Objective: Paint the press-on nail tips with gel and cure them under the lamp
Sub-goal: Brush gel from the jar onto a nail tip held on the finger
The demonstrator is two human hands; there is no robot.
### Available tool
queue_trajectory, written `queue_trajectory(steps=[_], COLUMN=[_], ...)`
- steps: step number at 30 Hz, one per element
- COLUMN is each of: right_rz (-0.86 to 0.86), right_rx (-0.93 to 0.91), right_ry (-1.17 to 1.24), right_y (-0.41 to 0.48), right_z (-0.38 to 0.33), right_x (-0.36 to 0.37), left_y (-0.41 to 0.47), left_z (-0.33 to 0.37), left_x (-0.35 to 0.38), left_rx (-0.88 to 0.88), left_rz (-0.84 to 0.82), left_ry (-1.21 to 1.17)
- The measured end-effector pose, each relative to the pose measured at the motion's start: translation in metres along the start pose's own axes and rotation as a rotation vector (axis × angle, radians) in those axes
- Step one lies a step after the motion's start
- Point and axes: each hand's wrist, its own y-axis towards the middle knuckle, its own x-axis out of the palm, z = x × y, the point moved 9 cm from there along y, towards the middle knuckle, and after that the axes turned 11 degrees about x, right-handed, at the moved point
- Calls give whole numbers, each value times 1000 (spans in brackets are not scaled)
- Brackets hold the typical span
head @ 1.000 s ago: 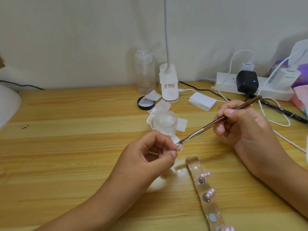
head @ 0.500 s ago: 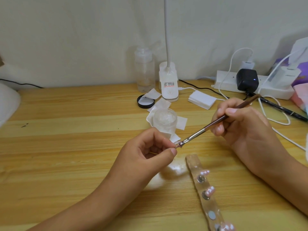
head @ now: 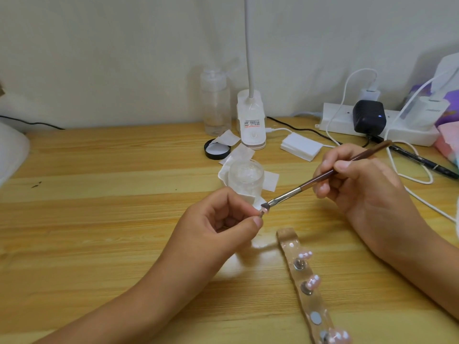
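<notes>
Nail tip (head: pixel 339 211) pinched in left hand (head: pixel 223 225), brush (head: pixel 293 193) held pen-style in right hand (head: pixel 365 187), bristles on it, just behind strip (head: pixel 289 239).

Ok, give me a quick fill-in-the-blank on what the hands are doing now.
The right hand grips a ____ by its brown handle.
The left hand pinches one nail tip at its bristles; other pink tips sit on a clear ____.
That lies on the wooden ____.
Missing: brush; strip; table.
</notes>
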Motion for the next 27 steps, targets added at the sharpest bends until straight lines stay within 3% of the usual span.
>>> queue_trajectory(steps=[4, 9, 17, 23, 27], right_rz=[72, -3, 96, 75, 73], right_rx=[-8, 19, -138, -33, 13], right_ry=[-18, 88, -100, 104, 54], right_y=[0, -1, -9, -4, -6], right_z=[-3, -2, -15, -8, -5], right_x=[-7, -1, -5, -7, -1], left_y=[-1, -1, -1, -1, -1], left_z=[0, 0, 1, 0, 0], left_x=[0, 0, 1, 0, 1], left_rx=[-4, -13, 13, 28, 31], left_rz=[-1, 0, -19, -23, -25], left_ry=[-8, -26, -24, 5, 8])
